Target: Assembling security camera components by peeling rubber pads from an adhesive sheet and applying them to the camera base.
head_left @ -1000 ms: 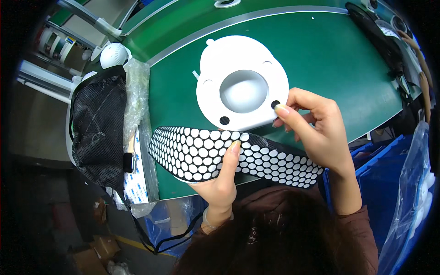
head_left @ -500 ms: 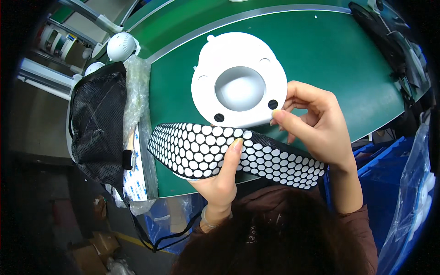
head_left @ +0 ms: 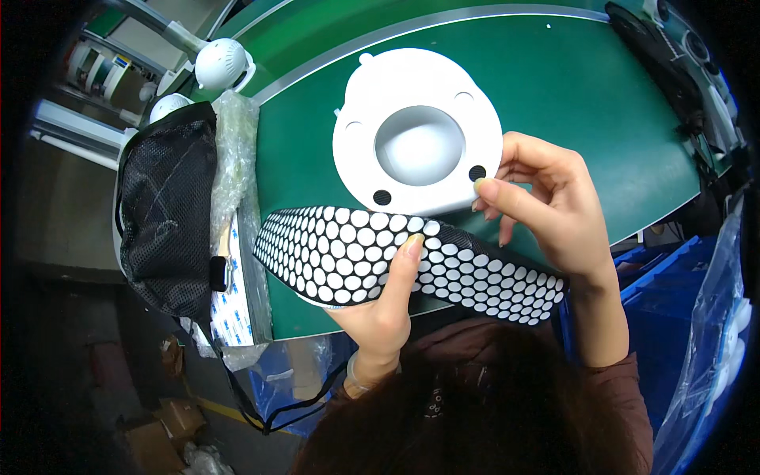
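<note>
A white rounded plastic housing (head_left: 360,166) lies on the green table, with a round recess in its middle. Two round black pads (head_left: 381,198) sit along its near edge, one at each side. My right hand (head_left: 554,194) is at the housing's near right edge, thumb tip beside the right pad and fingers curled at the side. My left hand (head_left: 384,305) grips a long, bending black strip covered in rows of white dots (head_left: 340,253), thumb pressed on top. That strip runs in front of the housing and reaches under my right wrist.
On the left are a black mesh bag (head_left: 170,214), a bubble-wrap bundle (head_left: 236,134) and white round devices (head_left: 222,65). Blue bins (head_left: 657,301) with clear plastic bags stand at right, below the table edge. Black items (head_left: 657,71) lie at the far right.
The housing has shifted very slightly up and to the right in the picture, and my right hand with it. My left hand keeps its hold on the dotted strip.
</note>
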Demonstrator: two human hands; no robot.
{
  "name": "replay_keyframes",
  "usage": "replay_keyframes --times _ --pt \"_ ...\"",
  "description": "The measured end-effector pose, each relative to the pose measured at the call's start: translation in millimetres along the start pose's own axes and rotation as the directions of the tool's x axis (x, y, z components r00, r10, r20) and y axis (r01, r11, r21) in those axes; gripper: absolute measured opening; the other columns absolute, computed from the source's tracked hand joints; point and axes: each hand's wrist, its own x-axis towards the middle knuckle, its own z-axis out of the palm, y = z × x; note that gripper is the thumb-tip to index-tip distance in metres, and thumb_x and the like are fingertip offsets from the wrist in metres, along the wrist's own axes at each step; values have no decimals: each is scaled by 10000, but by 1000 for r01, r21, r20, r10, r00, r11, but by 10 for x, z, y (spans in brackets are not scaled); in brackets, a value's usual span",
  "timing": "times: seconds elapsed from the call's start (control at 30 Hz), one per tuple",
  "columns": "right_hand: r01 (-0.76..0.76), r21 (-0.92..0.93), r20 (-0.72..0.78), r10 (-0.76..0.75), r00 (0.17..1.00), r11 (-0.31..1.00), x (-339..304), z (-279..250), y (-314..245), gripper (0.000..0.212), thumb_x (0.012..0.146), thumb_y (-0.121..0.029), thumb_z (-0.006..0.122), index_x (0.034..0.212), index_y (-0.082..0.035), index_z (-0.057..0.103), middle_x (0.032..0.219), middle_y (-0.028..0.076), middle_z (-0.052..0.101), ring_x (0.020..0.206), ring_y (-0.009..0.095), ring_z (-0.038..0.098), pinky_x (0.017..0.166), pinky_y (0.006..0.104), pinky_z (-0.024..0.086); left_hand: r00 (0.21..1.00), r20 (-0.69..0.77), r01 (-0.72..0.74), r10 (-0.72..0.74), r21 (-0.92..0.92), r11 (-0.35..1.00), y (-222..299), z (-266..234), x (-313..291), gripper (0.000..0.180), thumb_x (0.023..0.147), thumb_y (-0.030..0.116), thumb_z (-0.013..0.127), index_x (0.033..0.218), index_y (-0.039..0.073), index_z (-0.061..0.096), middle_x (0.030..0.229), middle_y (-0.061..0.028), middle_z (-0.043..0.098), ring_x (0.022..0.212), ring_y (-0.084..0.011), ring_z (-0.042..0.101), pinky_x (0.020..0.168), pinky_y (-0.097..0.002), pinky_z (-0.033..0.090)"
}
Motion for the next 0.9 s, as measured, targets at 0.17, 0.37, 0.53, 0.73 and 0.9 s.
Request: replay_keyframes --times 0.17,0.37,0.53,0.73,0.9 --pt "-11 -472 -239 -116 964 882 -185 10 -174 162 714 -27 554 873 3 559 716 33 578 606 62 513 477 149 367 998 -8 67 -66 29 997 54 -80 -39 304 653 -63 589 937 -100 488 929 -126 540 798 -144 521 731 -239 406" --pt "312 -607 6 -389 921 731 -389 216 -127 228 555 53 637 769 -14 594 687 78 576 613 185 535 550 242 408 1000 11 4 -2 -129 992 81 -141 -169 413 658 -79 571 1041 -101 417 968 -121 518 851 -163 512 769 -250 401" --pt "324 -597 -62 -444 894 734 -359 248 -80 186 548 63 636 710 -13 587 680 72 574 602 185 532 549 246 406 999 49 3 0 -61 998 54 -107 -244 630 613 -87 619 1149 -95 289 1039 -134 466 908 -176 489 797 -264 394" --pt "373 -612 -35 -494 869 697 -355 243 -51 181 538 57 641 690 -19 582 678 64 573 597 184 529 541 252 405 995 95 -45 38 67 997 59 -148 -252 611 636 -53 620 1145 -104 285 1058 -141 451 932 -172 470 815 -264 375" --pt "419 -700 2 -586 810 578 -306 234 -27 174 554 6 648 693 -54 563 638 38 533 558 195 505 477 264 413 984 153 -122 95 174 977 24 -161 -274 615 632 -42 629 1138 -110 287 1063 -144 448 941 -179 468 825 -266 365"
